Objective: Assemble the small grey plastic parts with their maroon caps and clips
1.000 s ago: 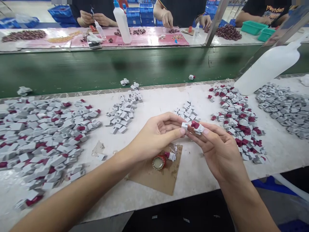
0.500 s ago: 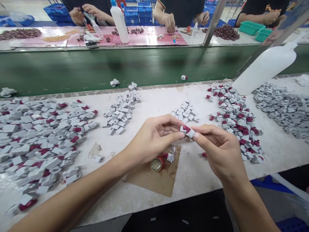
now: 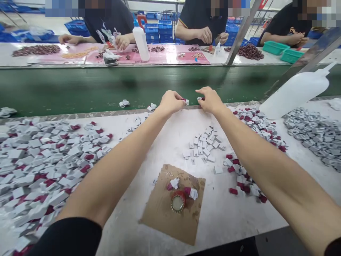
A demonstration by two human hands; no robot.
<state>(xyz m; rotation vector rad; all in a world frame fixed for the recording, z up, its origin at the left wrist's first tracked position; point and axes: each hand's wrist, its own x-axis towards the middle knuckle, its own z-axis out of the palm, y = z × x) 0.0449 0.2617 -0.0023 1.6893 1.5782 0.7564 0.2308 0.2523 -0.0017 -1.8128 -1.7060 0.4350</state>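
Both arms stretch to the table's far edge. My left hand is closed on a small grey and maroon piece at its fingertips. To its right, my right hand has its thumb and lower fingers at another small grey piece, with the index finger extended. Nearer me lies a brown cardboard square with a bottle cap and two grey and maroon pieces on it. A small heap of grey pieces lies behind the cardboard.
Large heaps of pieces lie at the left and right. A white squeeze bottle leans at the right. Beyond the green belt, several people work at another table.
Both hands have moved away from above the cardboard to the far edge and separated. The cardboard now shows fully, with two pieces visible on it. The camera view has tilted up.
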